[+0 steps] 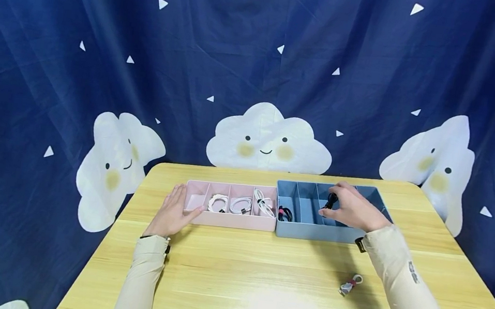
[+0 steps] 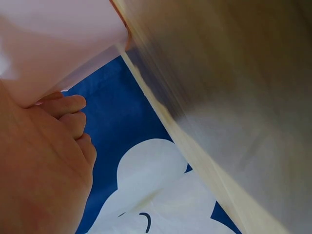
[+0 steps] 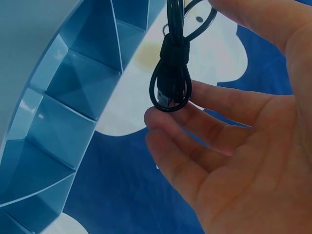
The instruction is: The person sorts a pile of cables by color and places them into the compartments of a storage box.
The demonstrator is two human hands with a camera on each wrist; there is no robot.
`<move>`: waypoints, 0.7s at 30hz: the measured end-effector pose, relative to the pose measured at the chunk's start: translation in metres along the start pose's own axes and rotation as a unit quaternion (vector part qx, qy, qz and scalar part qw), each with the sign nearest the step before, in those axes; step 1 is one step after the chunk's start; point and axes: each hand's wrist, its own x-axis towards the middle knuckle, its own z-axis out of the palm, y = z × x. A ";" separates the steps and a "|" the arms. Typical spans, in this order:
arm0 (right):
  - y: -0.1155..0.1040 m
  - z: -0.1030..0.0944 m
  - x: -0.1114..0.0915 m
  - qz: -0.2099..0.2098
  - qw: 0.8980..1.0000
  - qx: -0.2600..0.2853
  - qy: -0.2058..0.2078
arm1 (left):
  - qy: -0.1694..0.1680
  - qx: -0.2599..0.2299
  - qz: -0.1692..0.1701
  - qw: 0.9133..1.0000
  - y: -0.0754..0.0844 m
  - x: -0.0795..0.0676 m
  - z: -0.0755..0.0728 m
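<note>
My right hand [image 1: 355,208] pinches a bundled black cable [image 3: 174,56] above the blue divided box [image 1: 312,232]. In the right wrist view the cable hangs in a loop under a black tie, with a metal plug end showing. Another black cable [image 1: 285,214] with a red tie lies in that box's leftmost compartment. My left hand [image 1: 172,212] rests against the left end of the pink divided box [image 1: 234,220], fingers along its side and thumb at the front. Three pink compartments hold coiled white cables [image 1: 217,204]; the leftmost holds nothing.
A white cable [image 1: 351,284] with a red tie lies on the wooden table [image 1: 221,281], in front of the blue box and near my right forearm. The two boxes stand side by side near the back edge. Behind them hangs a dark blue curtain [image 1: 224,42] with clouds.
</note>
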 end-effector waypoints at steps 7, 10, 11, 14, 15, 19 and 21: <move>-0.001 0.003 0.004 0.016 1.000 0.003 -0.019 | -0.004 0.002 -0.001 1.000 -0.001 0.000 0.000; -0.003 0.005 0.007 0.014 1.000 0.003 -0.020 | 0.000 0.005 0.000 1.000 -0.002 0.001 0.001; -0.003 0.005 0.007 0.013 1.000 0.003 -0.020 | 0.001 0.006 0.000 1.000 -0.002 0.001 0.001; -0.005 0.007 0.010 0.005 1.000 0.000 -0.017 | 0.005 0.003 0.004 1.000 -0.001 0.001 0.001; -0.005 0.008 0.010 0.003 1.000 0.000 -0.016 | 0.006 0.001 0.005 1.000 -0.001 0.001 0.002; -0.007 0.011 0.012 -0.001 1.000 -0.002 -0.018 | 0.004 -0.002 0.004 1.000 -0.001 0.001 0.001; -0.007 0.012 0.013 0.000 1.000 -0.002 -0.019 | 0.004 -0.001 0.002 1.000 -0.001 0.001 0.001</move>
